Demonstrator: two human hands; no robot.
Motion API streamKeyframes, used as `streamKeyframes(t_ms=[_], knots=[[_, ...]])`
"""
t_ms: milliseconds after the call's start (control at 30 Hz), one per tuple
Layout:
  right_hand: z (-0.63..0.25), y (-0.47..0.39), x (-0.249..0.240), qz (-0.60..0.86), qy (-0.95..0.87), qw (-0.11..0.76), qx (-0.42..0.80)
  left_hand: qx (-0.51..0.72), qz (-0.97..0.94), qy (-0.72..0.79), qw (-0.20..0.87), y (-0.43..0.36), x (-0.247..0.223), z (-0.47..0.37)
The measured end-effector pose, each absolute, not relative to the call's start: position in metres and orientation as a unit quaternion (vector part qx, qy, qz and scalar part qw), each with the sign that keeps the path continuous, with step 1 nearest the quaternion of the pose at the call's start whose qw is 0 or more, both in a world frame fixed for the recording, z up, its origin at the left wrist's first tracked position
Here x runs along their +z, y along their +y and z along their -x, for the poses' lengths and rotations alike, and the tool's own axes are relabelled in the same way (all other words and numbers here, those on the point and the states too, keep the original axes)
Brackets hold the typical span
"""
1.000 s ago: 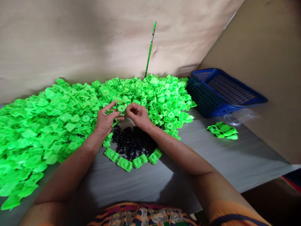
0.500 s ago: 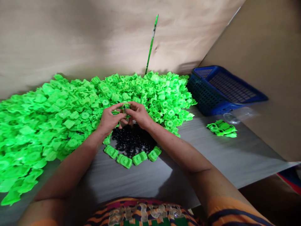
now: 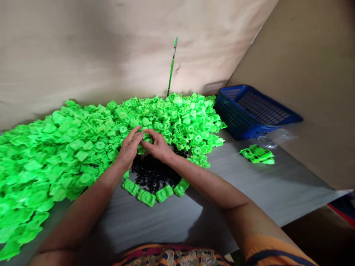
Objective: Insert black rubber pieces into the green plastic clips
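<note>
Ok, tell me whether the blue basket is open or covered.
Open: the blue basket is uncovered on top, with its mesh inner wall in view.

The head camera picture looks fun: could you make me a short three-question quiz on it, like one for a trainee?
1. True or false: the blue basket stands to the right of the big green heap.

2. Choose one. What colour are the small parts lying behind the front row of toy cars?
A) red
B) black
C) white

3. Fill in the blank: the right hand, close beside the left hand, holds a small ____ piece.

Key: 1. True. 2. B. 3. green.
</note>
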State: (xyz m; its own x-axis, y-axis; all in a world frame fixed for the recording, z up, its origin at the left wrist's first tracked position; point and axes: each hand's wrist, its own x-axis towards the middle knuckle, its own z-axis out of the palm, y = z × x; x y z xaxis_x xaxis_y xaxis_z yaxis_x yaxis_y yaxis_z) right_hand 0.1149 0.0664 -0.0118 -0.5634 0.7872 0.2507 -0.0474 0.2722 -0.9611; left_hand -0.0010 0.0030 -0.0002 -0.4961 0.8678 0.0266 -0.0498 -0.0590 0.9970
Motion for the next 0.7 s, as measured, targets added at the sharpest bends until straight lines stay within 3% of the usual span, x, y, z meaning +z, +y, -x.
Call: streamKeyframes(t_ms=[200,700], knots=[[-0.112,0.053,-0.014,0.298,-0.671,0.378,0.563,0.659,-0.347,0.581,0.327,-0.001,0.002,-0.007],[-0.107,0.058,-0.02,0.228,-0.709,0.42,0.519,0.644,-0.404,0.591,0.271,-0.005,-0.002,-0.011]])
